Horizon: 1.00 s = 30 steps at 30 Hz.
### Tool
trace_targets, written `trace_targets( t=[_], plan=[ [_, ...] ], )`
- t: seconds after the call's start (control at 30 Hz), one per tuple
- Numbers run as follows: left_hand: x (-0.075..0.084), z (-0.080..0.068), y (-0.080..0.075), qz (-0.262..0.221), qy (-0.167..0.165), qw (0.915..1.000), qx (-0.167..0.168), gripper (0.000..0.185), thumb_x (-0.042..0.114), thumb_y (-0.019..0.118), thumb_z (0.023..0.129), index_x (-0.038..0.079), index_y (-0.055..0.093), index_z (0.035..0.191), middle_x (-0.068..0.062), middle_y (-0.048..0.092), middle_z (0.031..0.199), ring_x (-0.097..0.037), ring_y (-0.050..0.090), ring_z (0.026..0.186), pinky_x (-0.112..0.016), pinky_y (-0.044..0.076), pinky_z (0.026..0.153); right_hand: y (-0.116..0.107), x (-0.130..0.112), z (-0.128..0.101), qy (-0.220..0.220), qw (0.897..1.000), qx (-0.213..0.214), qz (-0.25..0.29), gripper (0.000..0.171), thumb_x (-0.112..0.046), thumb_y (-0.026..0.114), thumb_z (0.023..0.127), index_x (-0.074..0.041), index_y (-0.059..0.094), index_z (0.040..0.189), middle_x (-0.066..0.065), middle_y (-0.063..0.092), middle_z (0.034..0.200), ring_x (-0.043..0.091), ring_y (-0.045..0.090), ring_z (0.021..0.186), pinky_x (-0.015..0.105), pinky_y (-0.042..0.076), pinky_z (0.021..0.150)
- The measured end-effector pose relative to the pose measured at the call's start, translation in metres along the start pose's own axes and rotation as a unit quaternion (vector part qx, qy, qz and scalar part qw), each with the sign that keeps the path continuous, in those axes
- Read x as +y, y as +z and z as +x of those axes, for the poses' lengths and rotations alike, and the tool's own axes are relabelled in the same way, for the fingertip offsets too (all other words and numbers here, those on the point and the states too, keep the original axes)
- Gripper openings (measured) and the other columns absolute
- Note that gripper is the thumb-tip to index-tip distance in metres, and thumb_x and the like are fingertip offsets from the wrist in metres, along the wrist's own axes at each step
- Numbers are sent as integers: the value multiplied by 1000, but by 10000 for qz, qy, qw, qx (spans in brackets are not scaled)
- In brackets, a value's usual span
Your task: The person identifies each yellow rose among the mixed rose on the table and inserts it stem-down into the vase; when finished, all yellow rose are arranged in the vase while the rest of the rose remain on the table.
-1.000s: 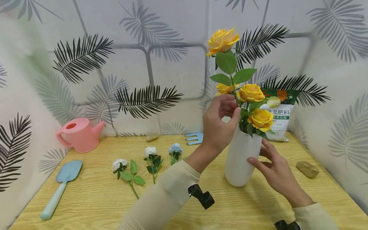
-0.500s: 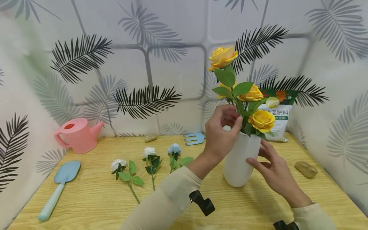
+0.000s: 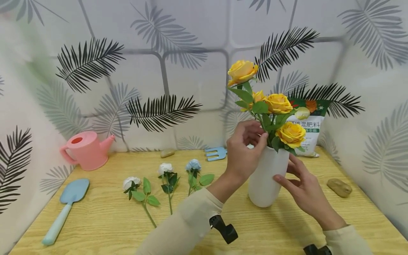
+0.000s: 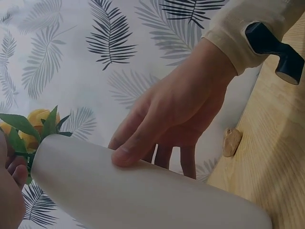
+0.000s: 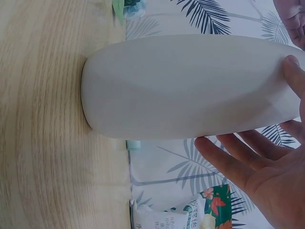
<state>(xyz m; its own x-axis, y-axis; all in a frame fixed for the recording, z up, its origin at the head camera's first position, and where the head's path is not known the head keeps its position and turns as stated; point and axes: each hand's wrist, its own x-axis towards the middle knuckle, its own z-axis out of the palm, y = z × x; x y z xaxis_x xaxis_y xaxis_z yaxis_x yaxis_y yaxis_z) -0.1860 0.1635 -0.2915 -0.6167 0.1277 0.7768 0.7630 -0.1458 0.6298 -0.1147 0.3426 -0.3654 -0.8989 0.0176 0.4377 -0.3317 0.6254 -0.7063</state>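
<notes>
A white vase (image 3: 267, 180) stands upright on the wooden table with several yellow roses in it. My left hand (image 3: 243, 152) is at the vase mouth, pinching the stem of the tallest yellow rose (image 3: 242, 72), which leans left above the others. The stem's lower end is hidden inside the vase. My right hand (image 3: 307, 191) holds the vase's right side, thumb on the near face and fingers around the far side. In the right wrist view, its fingertips (image 5: 205, 144) touch the vase wall. Beside the vase mouth, yellow petals (image 4: 40, 125) show in the left wrist view.
Two white flowers (image 3: 165, 168) and a blue flower (image 3: 193, 165) lie left of the vase. Farther left are a pink watering can (image 3: 90, 150) and a blue shovel (image 3: 74, 191). A blue rake (image 3: 215, 154), fertilizer bag (image 3: 310, 132) and brown stone (image 3: 339, 187) are around the vase.
The tallest rose has come down deeper into the vase and tilted left, with my left hand lowering slightly along with it. My right hand stays on the vase.
</notes>
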Motion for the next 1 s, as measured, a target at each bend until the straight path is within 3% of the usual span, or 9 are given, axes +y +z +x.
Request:
trace_targets(
  t=[0.23,0.83,1.0],
  plan=[
    [-3,-9,5,-59,-201,9997,-90,25,-4,68,92,-4,56,114,-22,69,96,-28,68,75,-19,57,67,1,1,-2,19,10000,-24,85,71,-11,67,98,-17,30,159,29,60,134,-20,49,107,9,53,79],
    [-7,-18,2,119,-189,9995,-218,21,-1,67,94,-4,59,113,-21,71,97,-29,70,70,-17,57,64,0,-2,1,-42,10000,-15,62,71,-12,66,98,-16,30,159,30,57,138,-22,47,108,8,52,79],
    [-8,-18,0,129,-407,9988,-227,16,2,69,94,-2,64,109,-19,72,95,-26,70,68,-16,56,62,0,-2,2,-141,9999,34,61,71,-9,67,97,-15,31,158,30,59,135,-21,48,107,8,52,79]
  ],
)
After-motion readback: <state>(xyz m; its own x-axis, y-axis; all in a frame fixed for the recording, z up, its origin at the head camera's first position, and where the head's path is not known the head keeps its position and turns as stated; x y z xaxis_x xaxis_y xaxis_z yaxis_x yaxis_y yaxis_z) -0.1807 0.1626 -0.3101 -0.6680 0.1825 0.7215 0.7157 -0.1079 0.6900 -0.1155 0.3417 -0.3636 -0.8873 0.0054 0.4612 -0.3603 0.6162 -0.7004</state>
